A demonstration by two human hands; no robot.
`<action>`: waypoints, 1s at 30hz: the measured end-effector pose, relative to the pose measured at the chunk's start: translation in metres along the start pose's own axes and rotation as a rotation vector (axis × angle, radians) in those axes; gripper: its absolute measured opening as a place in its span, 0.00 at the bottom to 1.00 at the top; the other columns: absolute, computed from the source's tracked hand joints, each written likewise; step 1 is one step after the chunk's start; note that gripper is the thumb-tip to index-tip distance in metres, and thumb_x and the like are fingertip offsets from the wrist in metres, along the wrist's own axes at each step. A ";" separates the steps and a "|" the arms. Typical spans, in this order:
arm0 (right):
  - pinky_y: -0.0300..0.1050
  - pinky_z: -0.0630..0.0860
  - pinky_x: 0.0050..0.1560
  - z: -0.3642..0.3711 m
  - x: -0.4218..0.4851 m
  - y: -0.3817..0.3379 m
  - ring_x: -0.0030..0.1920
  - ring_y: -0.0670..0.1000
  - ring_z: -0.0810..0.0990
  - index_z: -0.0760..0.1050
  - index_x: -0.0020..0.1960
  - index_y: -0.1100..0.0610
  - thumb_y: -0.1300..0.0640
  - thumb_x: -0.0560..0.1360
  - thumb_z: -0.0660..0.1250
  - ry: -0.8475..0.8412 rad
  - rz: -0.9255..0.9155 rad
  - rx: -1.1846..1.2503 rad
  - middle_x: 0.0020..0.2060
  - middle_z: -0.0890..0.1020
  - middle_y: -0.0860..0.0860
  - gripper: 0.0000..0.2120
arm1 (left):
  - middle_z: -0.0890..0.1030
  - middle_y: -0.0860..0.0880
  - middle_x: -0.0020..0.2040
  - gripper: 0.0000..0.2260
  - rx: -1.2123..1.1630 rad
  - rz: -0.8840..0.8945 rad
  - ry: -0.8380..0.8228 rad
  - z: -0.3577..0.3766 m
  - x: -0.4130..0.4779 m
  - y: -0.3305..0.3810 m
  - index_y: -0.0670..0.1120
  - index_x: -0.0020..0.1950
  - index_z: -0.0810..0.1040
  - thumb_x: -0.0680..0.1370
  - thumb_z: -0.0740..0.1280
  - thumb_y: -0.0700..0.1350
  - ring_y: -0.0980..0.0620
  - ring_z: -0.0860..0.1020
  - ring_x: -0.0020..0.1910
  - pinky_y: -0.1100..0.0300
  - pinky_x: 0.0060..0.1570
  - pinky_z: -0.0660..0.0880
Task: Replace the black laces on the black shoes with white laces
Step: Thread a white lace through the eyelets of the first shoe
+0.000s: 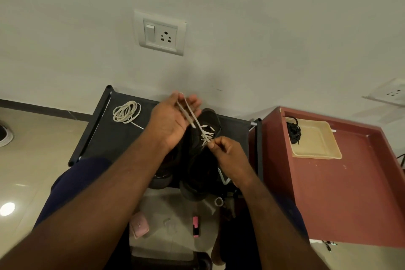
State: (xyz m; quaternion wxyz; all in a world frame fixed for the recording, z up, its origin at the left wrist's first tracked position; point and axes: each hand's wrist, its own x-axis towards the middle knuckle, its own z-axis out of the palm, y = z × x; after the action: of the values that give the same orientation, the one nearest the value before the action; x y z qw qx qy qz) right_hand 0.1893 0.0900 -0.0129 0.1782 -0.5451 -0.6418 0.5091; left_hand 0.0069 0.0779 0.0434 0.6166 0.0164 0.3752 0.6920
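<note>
Two black shoes stand side by side on a dark fabric rack top (122, 120). The right shoe (202, 160) has a white lace (206, 132) partly threaded through its eyelets. My left hand (173, 120) is raised above the shoe, and the two free lengths of that lace run up across its palm and over its fingers. My right hand (225, 151) pinches the lace just beside the eyelets. The left shoe (164, 178) is mostly hidden under my left forearm. A second white lace (126, 112) lies coiled at the rack's back left.
A cream tray (320, 144) holding a bundle of black laces (294, 130) sits on a reddish-brown table (350, 193) to the right. Wall sockets (161, 33) are above. Small pink items (140, 224) lie on the tiled floor below the rack.
</note>
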 end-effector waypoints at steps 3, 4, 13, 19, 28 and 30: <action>0.33 0.76 0.47 -0.010 0.003 0.004 0.46 0.42 0.82 0.83 0.50 0.50 0.57 0.79 0.68 0.012 -0.042 -0.097 0.43 0.85 0.45 0.06 | 0.77 0.51 0.33 0.14 0.025 0.107 0.093 -0.015 0.017 0.015 0.47 0.41 0.72 0.84 0.56 0.51 0.55 0.75 0.31 0.58 0.40 0.74; 0.30 0.74 0.46 -0.013 0.004 0.004 0.46 0.41 0.81 0.83 0.50 0.51 0.58 0.80 0.67 0.033 -0.052 -0.149 0.43 0.84 0.44 0.06 | 0.75 0.52 0.32 0.15 0.070 0.134 0.111 -0.022 0.021 0.016 0.48 0.41 0.71 0.84 0.56 0.51 0.56 0.72 0.29 0.60 0.37 0.72; 0.35 0.71 0.40 -0.015 0.013 0.020 0.42 0.45 0.79 0.84 0.44 0.61 0.62 0.78 0.68 0.265 0.315 0.079 0.41 0.85 0.52 0.08 | 0.70 0.51 0.30 0.15 0.245 0.194 0.309 -0.063 0.046 0.016 0.46 0.39 0.68 0.85 0.55 0.47 0.57 0.63 0.23 0.63 0.25 0.63; 0.40 0.67 0.30 -0.010 0.009 0.009 0.32 0.46 0.74 0.79 0.48 0.60 0.61 0.81 0.60 0.151 0.272 0.395 0.41 0.82 0.54 0.09 | 0.84 0.50 0.47 0.08 1.433 0.510 -0.111 -0.046 0.021 -0.009 0.45 0.53 0.83 0.81 0.65 0.44 0.61 0.79 0.45 0.68 0.49 0.73; 0.41 0.68 0.31 0.000 0.008 0.001 0.31 0.48 0.76 0.72 0.45 0.56 0.58 0.84 0.55 0.069 0.262 0.797 0.40 0.84 0.55 0.11 | 0.80 0.48 0.50 0.11 2.104 0.252 -0.419 -0.025 0.009 -0.043 0.48 0.55 0.78 0.79 0.66 0.53 0.49 0.77 0.49 0.54 0.50 0.74; 0.40 0.68 0.31 -0.003 0.008 0.000 0.32 0.49 0.77 0.72 0.46 0.57 0.58 0.84 0.56 0.061 0.259 0.821 0.39 0.84 0.55 0.10 | 0.80 0.47 0.51 0.10 2.131 0.267 -0.415 -0.023 0.011 -0.043 0.46 0.56 0.77 0.81 0.62 0.50 0.48 0.77 0.49 0.54 0.50 0.74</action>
State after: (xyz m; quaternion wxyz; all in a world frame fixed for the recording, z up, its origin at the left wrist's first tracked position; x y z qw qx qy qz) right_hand 0.1884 0.0986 -0.0144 0.3340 -0.5198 -0.3068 0.7239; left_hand 0.0297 0.0739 -0.0009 0.2571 0.6985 0.6653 0.0572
